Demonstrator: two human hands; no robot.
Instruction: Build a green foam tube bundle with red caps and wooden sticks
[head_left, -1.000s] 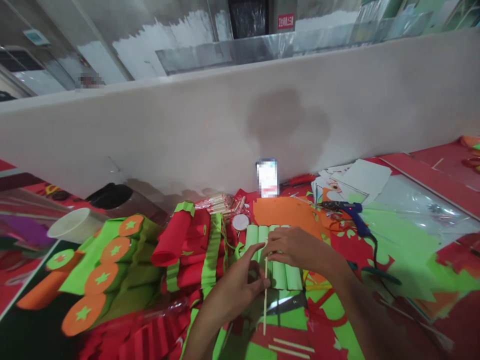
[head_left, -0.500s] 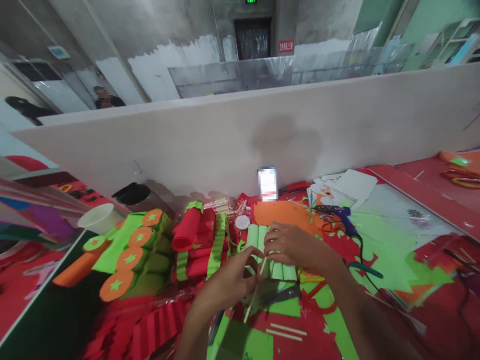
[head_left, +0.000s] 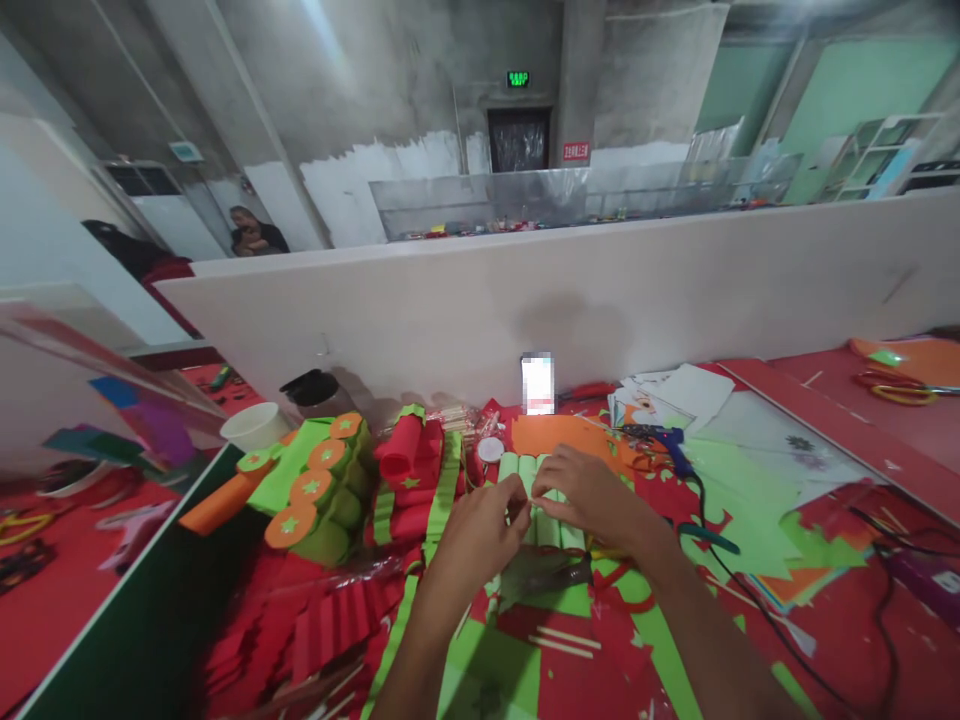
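Observation:
A row of pale green paper tubes (head_left: 551,528) joined side by side lies on the table's middle. My right hand (head_left: 589,492) rests on top of them, fingers curled and pressing down. My left hand (head_left: 484,525) is closed in a pinch at the tubes' left edge, touching the right hand's fingertips. A thin wooden stick was in this pinch a moment ago; only a short pale sliver shows between the fingers now, too small to be sure of.
A blue glue gun (head_left: 664,441) with its cord lies right of the tubes. An orange sheet (head_left: 559,435), a phone (head_left: 538,382), red rolls (head_left: 405,455), green-orange rolls (head_left: 319,485), a paper cup (head_left: 255,427) and loose sticks (head_left: 559,640) surround them. A white partition (head_left: 525,300) runs behind.
The view has lifted and pulled back. My left hand moved up against the right hand at the tubes, and the long stick that hung below it no longer shows.

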